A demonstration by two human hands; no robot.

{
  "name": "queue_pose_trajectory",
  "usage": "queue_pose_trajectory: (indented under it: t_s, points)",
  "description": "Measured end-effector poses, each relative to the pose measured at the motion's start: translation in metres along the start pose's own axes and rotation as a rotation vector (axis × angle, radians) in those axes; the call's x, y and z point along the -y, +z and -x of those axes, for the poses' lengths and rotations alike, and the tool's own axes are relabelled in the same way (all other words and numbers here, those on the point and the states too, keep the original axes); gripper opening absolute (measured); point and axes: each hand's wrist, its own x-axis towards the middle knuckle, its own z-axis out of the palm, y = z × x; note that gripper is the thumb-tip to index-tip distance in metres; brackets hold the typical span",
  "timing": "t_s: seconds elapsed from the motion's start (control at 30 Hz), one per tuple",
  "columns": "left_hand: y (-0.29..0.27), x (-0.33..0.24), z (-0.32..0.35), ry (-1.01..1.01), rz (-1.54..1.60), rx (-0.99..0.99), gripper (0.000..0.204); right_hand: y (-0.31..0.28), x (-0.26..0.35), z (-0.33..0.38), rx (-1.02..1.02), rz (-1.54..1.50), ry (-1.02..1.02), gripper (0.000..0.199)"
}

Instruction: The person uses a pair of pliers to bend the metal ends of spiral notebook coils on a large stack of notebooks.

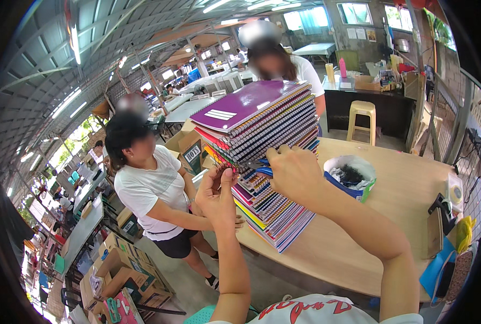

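Note:
A tall stack of spiral notebooks [273, 129] stands on the table in front of me, with a glossy purple cover [246, 102] on top. My right hand [297, 173] grips blue-handled pliers [263, 168], their metal jaws at the wire binding partway down the stack. Beside those jaws, my left hand [216, 191] has its thumb and fingers closed on the corner of a spiral notebook in the stack. The exact spot between the fingertips is partly hidden. Lower down, notebooks with yellow, pink and white edges show.
A tub [351, 174] of dark wire scraps sits on the wooden table [391, 216], right of the stack. Pouches and a phone-like item lie at the right edge. One person [157, 178] stands at left, another [305, 70] behind the stack. Cardboard boxes [127, 270] fill the lower left.

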Motion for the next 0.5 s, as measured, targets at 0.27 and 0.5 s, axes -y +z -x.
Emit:
queue_pose_trajectory:
  t_s: [0.27,0.5]
  points:
    - [-0.001,0.004,-0.001,-0.013,0.018,-0.014,0.02,0.0,-0.007,0.002,0.016,-0.07,-0.027,0.017]
    - [-0.001,-0.001,-0.002,-0.046,0.025,0.007,0.025,-0.004,0.004,-0.001,-0.221,0.064,-0.066,0.037]
